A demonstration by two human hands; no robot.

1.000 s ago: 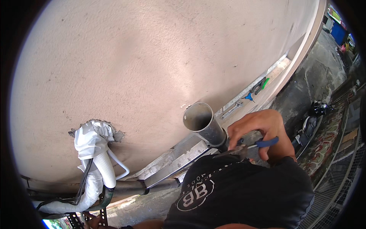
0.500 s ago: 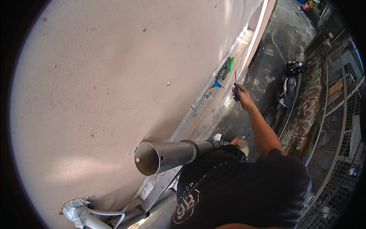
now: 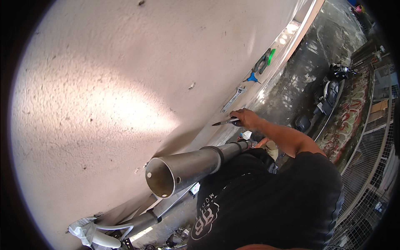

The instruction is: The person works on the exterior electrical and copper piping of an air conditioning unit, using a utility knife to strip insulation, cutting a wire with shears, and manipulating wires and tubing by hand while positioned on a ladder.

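Note:
My right hand (image 3: 246, 118) is closed around the dark handle of a pointed tool (image 3: 225, 121). Its tapering metal end points left toward the wall and has a dark tip; whether it is pliers or scissors I cannot tell. Farther along the ledge lies an adjustable wrench (image 3: 234, 98), the tool nearest to this hand. Beyond the wrench are a blue three-armed hex key (image 3: 252, 77) and dark-handled pliers (image 3: 261, 64) beside a bright green piece (image 3: 271, 56). My left hand does not show.
An open-ended grey metal pipe (image 3: 196, 165) stands close to my body, along the pale wall (image 3: 125, 83). A wrapped white hose (image 3: 106, 239) sits at lower left. To the right are a parked motorbike (image 3: 331, 91) and a wire mesh fence (image 3: 366, 166).
My right hand has come back toward me and to the left. The pointed tool has swung from pointing away to pointing at the wall. The view has shifted slightly.

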